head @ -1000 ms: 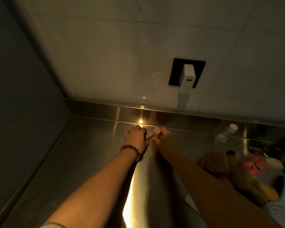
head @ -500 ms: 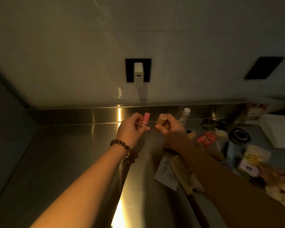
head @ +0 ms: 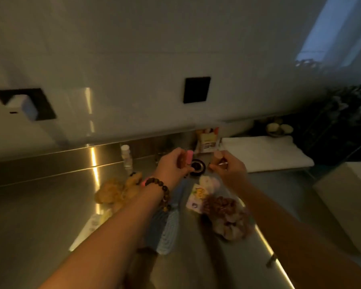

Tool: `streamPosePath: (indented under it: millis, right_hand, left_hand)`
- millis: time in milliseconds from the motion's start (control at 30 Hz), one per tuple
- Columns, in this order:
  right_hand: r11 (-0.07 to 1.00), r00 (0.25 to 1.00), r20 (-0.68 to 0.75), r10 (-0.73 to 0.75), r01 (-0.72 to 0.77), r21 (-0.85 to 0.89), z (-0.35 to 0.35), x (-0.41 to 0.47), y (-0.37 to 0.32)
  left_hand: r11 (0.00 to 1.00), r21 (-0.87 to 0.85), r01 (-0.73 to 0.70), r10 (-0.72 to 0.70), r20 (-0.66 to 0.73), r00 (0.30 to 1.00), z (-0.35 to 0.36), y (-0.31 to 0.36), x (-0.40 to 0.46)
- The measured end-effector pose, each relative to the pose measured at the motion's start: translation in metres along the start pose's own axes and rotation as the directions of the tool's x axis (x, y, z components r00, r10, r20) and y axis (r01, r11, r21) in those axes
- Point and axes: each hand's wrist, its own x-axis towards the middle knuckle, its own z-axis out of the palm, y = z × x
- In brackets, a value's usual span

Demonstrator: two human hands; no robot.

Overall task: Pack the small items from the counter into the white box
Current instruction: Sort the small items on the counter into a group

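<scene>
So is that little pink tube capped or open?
Open: left hand holds the pink tube, right hand holds its beige cap apart.

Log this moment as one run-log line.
left hand: holds pink tube | right hand: holds beige cap | white box: not reached

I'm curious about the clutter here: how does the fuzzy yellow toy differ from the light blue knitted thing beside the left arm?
The yellow plush toy is rounded and fluffy, while the blue knitted piece is long, flat and ribbed. The plush toy sits left of the left forearm and farther back; the blue knitted piece lies nearer, partly hidden under that forearm. Both look soft and rest on the steel counter, untouched.
</scene>
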Motion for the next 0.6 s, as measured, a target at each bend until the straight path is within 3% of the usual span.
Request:
streamPosePath:
  millis: [167, 300, 467, 600]
  right_hand:
    - [0.999, 0.998, 0.056, -0.014, 0.016, -0.039, -0.037, 0.048, 0.069]
    - [0.995, 0.979, 0.195, 0.061, -0.044, -0.088, -0.032, 0.076, 0.102]
    - [0.993, 0.956, 0.288, 0.055, -0.023, -0.112, -0.025, 0.082, 0.125]
    - [0.992, 0.959, 0.281, 0.035, 0.002, -0.129, -0.023, 0.078, 0.132]
  left_hand:
    - [0.992, 0.038, 0.122, -0.123, 0.022, 0.992, 0.081, 0.008, 0.046]
    - [0.973, 0.148, 0.176, -0.188, 0.076, 0.979, 0.122, 0.000, 0.070]
    - [0.955, 0.233, 0.182, -0.214, 0.123, 0.969, 0.144, -0.009, 0.082]
    - [0.950, 0.255, 0.178, -0.219, 0.143, 0.965, 0.145, -0.011, 0.081]
